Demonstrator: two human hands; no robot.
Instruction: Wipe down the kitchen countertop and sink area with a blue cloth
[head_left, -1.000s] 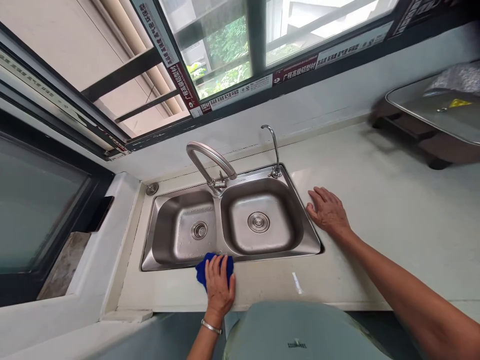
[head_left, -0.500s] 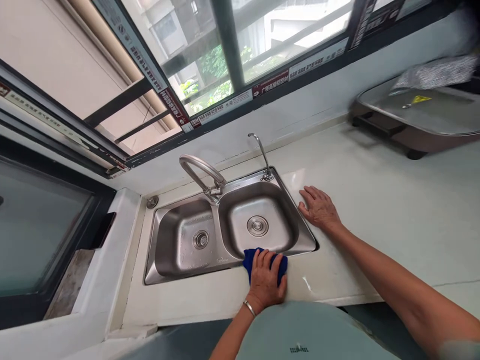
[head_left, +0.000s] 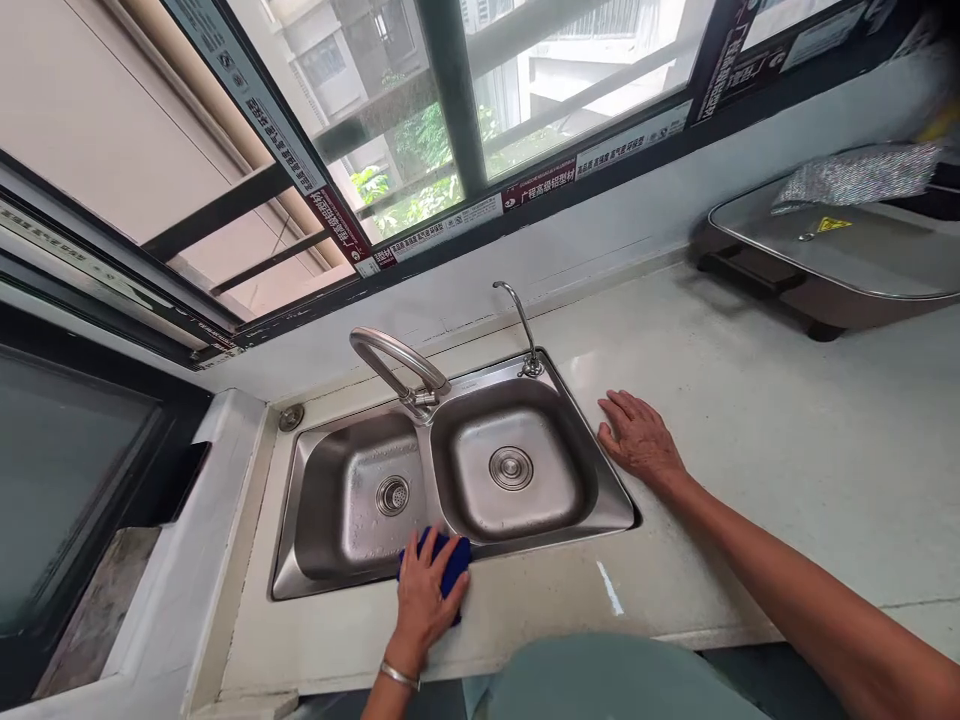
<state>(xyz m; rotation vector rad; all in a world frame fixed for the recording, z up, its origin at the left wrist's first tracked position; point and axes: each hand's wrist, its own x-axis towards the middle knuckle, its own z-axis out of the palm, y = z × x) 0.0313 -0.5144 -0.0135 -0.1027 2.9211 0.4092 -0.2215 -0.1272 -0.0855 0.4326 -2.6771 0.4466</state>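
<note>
A dark blue cloth [head_left: 457,566] lies bunched under my left hand [head_left: 421,595], which presses it onto the front rim of the double steel sink [head_left: 611,512]. The cloth sits close to the divider between the two basins and overlaps the countertop edge. A bracelet circles my left wrist. To the right of the sink, my right hand [head_left: 637,437] rests on the pale countertop [head_left: 720,420] beside the rim, with nothing in it. Its fingers are stretched out and its palm faces down. Water drops speckle the left basin.
A curved faucet [head_left: 394,348] rises behind the divider, with a thin spout [head_left: 519,308] at the back right corner. An electric pan with a glass lid [head_left: 870,255] stands at the right, silvery foil material [head_left: 855,180] on top. A dark window frame [head_left: 547,185] runs behind.
My left hand has slid the blue cloth leftward along the sink's front rim, from the right basin to near the divider. My right hand stays on the countertop.
</note>
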